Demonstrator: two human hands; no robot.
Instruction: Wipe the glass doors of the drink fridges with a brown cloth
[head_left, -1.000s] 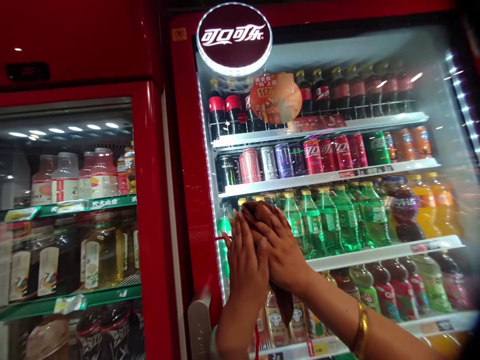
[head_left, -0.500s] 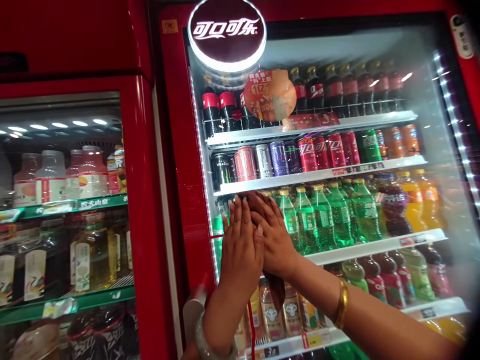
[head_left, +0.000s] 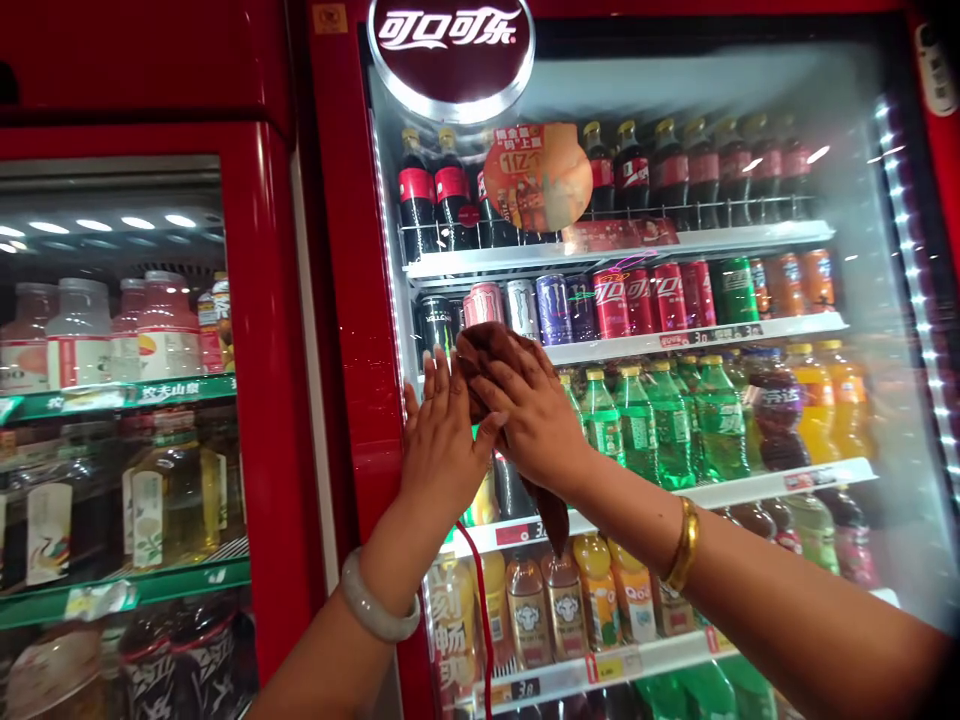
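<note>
A brown cloth (head_left: pixel 486 350) lies bunched against the glass door (head_left: pixel 847 400) of a red drinks fridge. My right hand (head_left: pixel 536 415) holds the cloth, its fingers spread over it and pressing it to the glass. One corner of the cloth hangs down below the palm. Just left of it, my left hand (head_left: pixel 442 430) rests flat near the door's left edge, fingers stretched out and holding nothing. Its thumb reaches toward the cloth; whether they touch I cannot tell.
Behind the glass stand shelves of cola bottles (head_left: pixel 671 165), cans (head_left: pixel 555 310) and green soda bottles (head_left: pixel 667 425). A round lit sign (head_left: pixel 450 75) juts out at the top. A red cord (head_left: pixel 484 610) hangs below my left hand. Another fridge (head_left: pixel 259 400) stands to the left.
My hands were close together, the left partly over the cloth. Now the left has shifted left, away from the right. My right hand and the cloth are a little higher on the glass.
</note>
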